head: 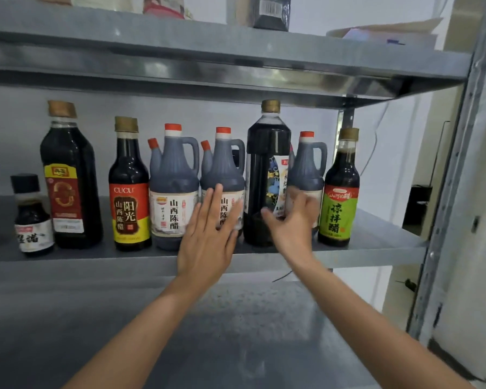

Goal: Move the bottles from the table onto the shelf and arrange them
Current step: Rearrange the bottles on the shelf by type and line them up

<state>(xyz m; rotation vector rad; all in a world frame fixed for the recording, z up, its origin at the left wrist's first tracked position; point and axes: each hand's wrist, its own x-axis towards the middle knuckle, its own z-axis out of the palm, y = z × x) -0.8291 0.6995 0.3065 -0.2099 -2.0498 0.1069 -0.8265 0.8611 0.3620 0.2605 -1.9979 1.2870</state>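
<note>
Bottles [129, 192]: eight, upright, one row on the middle shelf [68, 262]. Left hand [208, 237]: flat, fingers straight, laid against the second jug [222, 169]. Right hand [292, 223]: blurred, at the tall bottle [264, 153], low down, thumb across its front; whether it grips cannot be told.

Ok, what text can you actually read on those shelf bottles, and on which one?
"CUCU", "阳光", "山西陈醋": red-and-yellow-label bottle.
"山西陈醋": left jug.
"山西陈": middle jug, rest behind the left hand.
"凉拌醋": green-label bottle.
Too blurred: small bottle, red-label bottle, tall dark bottle.
</note>
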